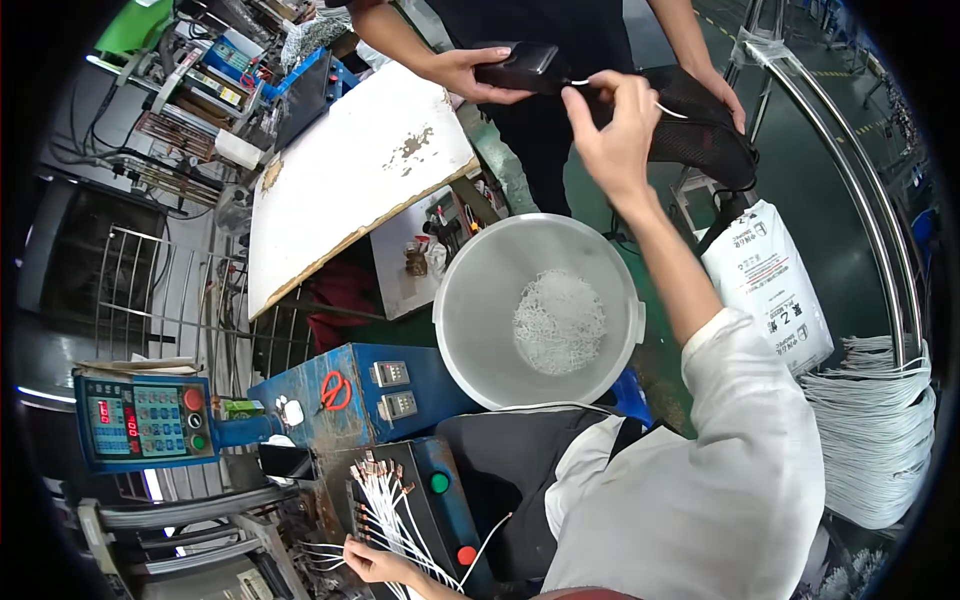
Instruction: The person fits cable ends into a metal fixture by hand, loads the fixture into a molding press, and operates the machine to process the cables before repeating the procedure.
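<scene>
My right hand [622, 125] reaches far forward, thumb and fingers closed around a thin white cable [672, 112]. The cable's front end meets a black box-shaped device [520, 68], which a co-worker's hand [470, 76] holds; whether it is plugged in I cannot tell. The co-worker's other hand rests by a black mesh bag [705, 140]. At the lower left, my left hand [378, 563] pinches thin white cables. Beside it, a bunch of white cables with copper-coloured ends [385, 490] lies over a dark control box with a green button [439, 483] and a red button [466, 555].
A large grey tub [470, 300] with small white pieces stands in the middle. Red-handled scissors [335, 390] lie on a blue machine housing. A control panel [150, 420] is at left, a worn white board [350, 170] behind. At right are a white sack [765, 285] and coiled white cable [870, 440].
</scene>
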{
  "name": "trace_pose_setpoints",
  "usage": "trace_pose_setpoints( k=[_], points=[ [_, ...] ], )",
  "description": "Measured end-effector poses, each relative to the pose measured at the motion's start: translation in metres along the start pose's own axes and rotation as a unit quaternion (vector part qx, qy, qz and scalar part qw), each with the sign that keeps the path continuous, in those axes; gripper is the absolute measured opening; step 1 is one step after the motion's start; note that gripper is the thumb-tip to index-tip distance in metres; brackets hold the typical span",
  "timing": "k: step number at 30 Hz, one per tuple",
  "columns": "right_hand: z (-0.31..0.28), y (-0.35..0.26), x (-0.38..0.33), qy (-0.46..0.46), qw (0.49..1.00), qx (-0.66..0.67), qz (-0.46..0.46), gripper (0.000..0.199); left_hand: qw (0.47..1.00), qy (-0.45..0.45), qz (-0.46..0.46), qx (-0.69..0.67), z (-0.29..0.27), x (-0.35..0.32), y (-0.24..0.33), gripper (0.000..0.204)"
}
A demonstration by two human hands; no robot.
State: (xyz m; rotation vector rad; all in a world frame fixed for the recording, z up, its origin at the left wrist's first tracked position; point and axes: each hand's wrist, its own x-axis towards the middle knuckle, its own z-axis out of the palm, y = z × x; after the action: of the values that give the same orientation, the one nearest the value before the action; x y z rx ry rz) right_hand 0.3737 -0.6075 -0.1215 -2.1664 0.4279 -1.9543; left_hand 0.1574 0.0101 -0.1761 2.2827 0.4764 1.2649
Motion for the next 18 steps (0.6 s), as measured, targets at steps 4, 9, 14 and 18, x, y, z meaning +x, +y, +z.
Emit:
trace_pose_setpoints(
  k=[4,9,14,18],
  points=[
    [0.016,-0.033,-0.045,-0.121,0.9,0.269,0.32,0.053,1.0,-0.02,-0.018,-0.011,-0.008,-0.001,0.009,0.028],
    [0.046,-0.046,-0.063,-0.126,0.87,0.299,0.373,0.066,0.998,-0.01,-0.054,0.009,-0.014,0.003,0.042,0.03],
    [0.074,-0.013,-0.047,-0.015,0.815,0.471,0.338,0.065,0.999,-0.001,-0.037,0.032,-0.018,0.001,0.049,0.031],
    [0.089,0.011,-0.016,0.026,0.808,0.521,0.273,0.057,0.997,-0.009,-0.061,0.045,-0.015,-0.005,0.048,0.031]
  ],
)
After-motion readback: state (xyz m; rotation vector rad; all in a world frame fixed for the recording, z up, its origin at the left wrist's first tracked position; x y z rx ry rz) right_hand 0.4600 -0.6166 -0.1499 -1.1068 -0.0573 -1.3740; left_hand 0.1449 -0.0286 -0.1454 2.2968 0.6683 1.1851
